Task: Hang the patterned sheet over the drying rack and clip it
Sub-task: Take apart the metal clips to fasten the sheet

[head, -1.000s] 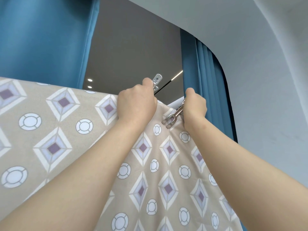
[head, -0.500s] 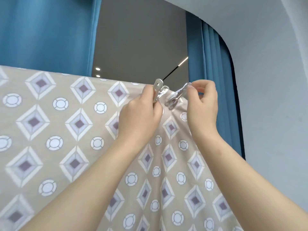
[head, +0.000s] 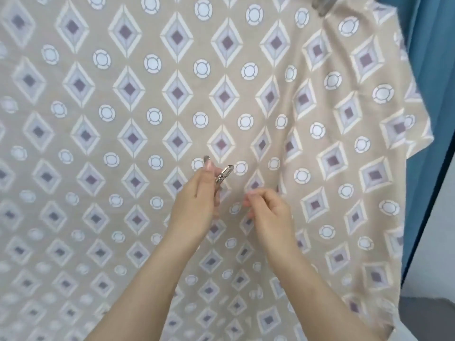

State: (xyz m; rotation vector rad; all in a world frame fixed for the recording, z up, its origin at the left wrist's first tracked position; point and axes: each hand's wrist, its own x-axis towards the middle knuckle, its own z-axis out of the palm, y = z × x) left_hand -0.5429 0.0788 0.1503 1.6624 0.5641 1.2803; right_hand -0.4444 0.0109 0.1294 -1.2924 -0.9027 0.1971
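The beige sheet printed with purple diamonds and white circles point(head: 123, 114) hangs right in front of me and fills nearly all I can see. Its right edge falls in soft folds against the blue curtain point(head: 433, 70). Both my arms are up in front of the cloth, about the middle of it.

My left hand point(head: 199, 205) holds a silver metal clip point(head: 222, 177): my fingers point(head: 209, 168) are curled and pinch it near its lower end, and its tip points up and to the right. The clip sits in front of the sheet, and I cannot tell whether it touches the fabric.

My right hand point(head: 268, 215) is just beside the left, a little lower. Its fingers point(head: 251, 199) are loosely curled towards the left hand, blurred at the tips, and I see nothing held in them.

Up at the top right, a second metal clip point(head: 322, 6) sits on the sheet, blurred and cut off by the edge of view. The cloth gathers into creases below it.
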